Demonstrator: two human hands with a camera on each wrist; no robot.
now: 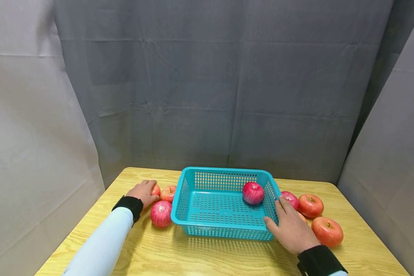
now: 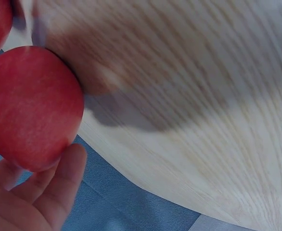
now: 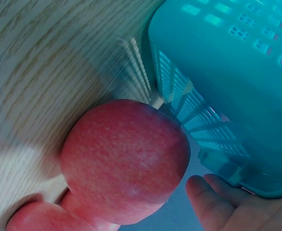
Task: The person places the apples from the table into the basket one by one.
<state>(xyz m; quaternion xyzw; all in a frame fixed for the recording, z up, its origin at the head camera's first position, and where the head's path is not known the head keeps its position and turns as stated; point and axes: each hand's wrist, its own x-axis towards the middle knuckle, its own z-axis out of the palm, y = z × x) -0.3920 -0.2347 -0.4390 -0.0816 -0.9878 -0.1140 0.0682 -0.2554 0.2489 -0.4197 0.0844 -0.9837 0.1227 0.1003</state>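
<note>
In the head view, my left hand [image 1: 143, 193] is at the left, curled round a red apple [image 1: 155, 189] that it partly hides. The left wrist view shows its fingertips [image 2: 73, 161] against the side of the apple [image 2: 35, 108]. A turquoise plastic basket [image 1: 224, 226] stands mid-table with one dark red apple [image 1: 253, 193] inside, near its right wall. My right hand [image 1: 293, 228] holds the basket's right rim near the front corner, thumb on the inner side. In the right wrist view its fingers [image 3: 206, 199] lie beside the outer wall.
Left of the basket are a pinkish-red apple [image 1: 161, 214] and a lighter apple [image 1: 168, 193]. Several apples sit to its right, among them a red apple [image 1: 310, 206] and an orange-red apple [image 1: 327, 231]. Grey cloth [image 1: 193, 84] hangs behind the wooden table [image 1: 207, 260].
</note>
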